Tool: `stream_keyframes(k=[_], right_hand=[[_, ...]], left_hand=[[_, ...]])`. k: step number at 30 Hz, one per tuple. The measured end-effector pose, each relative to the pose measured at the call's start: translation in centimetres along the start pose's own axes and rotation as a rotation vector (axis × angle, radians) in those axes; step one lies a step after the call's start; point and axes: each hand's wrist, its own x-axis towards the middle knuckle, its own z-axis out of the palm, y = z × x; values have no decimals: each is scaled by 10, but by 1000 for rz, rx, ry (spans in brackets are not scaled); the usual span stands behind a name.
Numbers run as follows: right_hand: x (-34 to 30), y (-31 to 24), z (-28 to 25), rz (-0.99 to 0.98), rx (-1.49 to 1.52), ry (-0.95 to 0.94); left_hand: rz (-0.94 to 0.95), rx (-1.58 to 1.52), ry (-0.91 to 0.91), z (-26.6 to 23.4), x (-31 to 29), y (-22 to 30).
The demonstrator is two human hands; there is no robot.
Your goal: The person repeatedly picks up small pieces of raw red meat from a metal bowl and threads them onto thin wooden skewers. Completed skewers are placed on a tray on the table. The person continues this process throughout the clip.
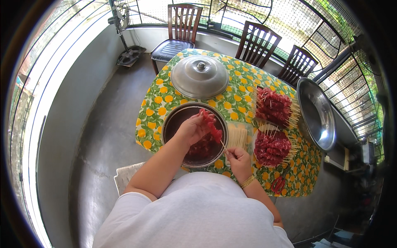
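– Count from your side?
– Two hands (pixel 194 129), one held skewer (pixel 223 145), one pot (pixel 169 123), two skewered-meat piles (pixel 273 106).
– Scissors (pixel 278 185)?
– One pair. One lid (pixel 194 80), one basin (pixel 315 111), three chairs (pixel 173 48), one fan (pixel 122 18) here.

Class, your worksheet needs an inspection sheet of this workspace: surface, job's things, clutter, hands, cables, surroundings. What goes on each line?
Surface: tablecloth, orange fruit and green leaves.
Job's things: pot holding red meat; bare skewers; two piles of loaded skewers.
Clutter: domed lid; red-handled scissors; tilted metal basin at the right edge.
Hands: left hand, fingers gripping a meat strip; right hand, fingers pinching its skewer.
Cables: possibly a thin cord near the fan; unclear.
Surroundings: three wooden chairs; grilled openings.
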Motion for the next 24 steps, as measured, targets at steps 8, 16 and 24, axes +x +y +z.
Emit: stream_keyframes(k=[8,16,24], right_hand=[[-2,-5,-1,-56,-96,27],[-4,-12,2,-54,-120,11],[-4,-17,3,30,-29,-13]], left_hand=[[258,365,166,15,0,4],[429,575,137,24,-6,-7],[269,407,96,26,-3,2]])
